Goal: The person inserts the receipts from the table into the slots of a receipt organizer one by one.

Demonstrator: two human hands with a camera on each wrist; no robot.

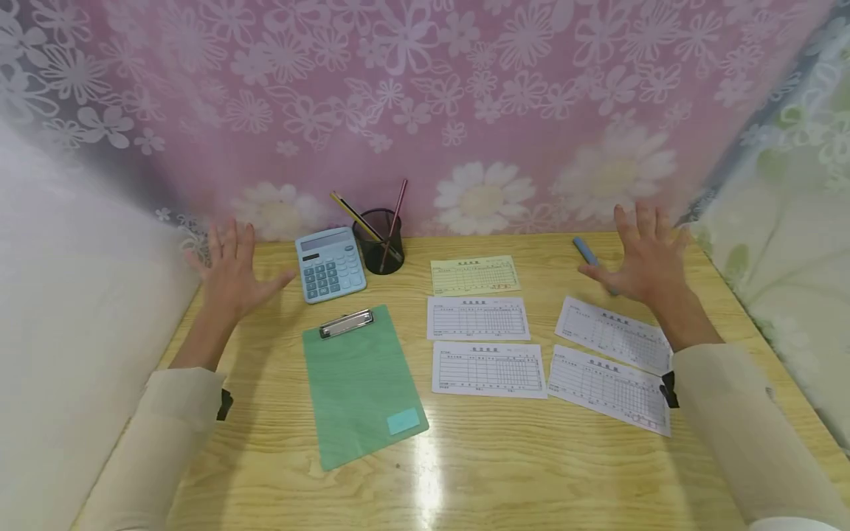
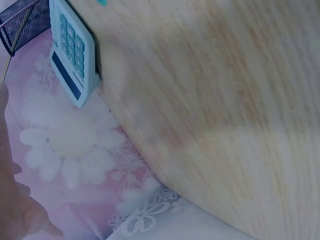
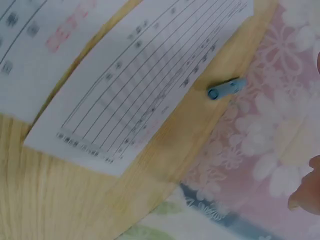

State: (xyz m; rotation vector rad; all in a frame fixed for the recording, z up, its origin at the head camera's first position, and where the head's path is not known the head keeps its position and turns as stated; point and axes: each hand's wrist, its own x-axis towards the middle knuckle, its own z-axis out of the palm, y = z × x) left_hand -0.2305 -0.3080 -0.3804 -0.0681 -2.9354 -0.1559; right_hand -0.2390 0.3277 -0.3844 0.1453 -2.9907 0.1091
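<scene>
My left hand (image 1: 232, 276) is held with fingers spread over the table's back left, its thumb pointing toward the blue calculator (image 1: 330, 265). It holds nothing. On the other side my right hand (image 1: 644, 258) is spread as well, with nothing in it, and its thumb overlaps a blue pen-like stick (image 1: 586, 251) in the head view. The same blue stick (image 3: 226, 88) lies apart from the fingers in the right wrist view. Nearer my right forearm lie two white printed forms, an upper one (image 1: 614, 335) and a lower one (image 1: 609, 387). The left wrist view shows the calculator (image 2: 75, 52) beside the table's edge.
A green clipboard (image 1: 361, 387) with a metal clip and a pale blue sticky note (image 1: 403, 421) lies left of centre. Behind it stands a black mesh pen holder (image 1: 385, 258) with pencils. One yellow form (image 1: 474, 274) and two white forms (image 1: 478, 318) lie mid-table. Floral curtains enclose the back.
</scene>
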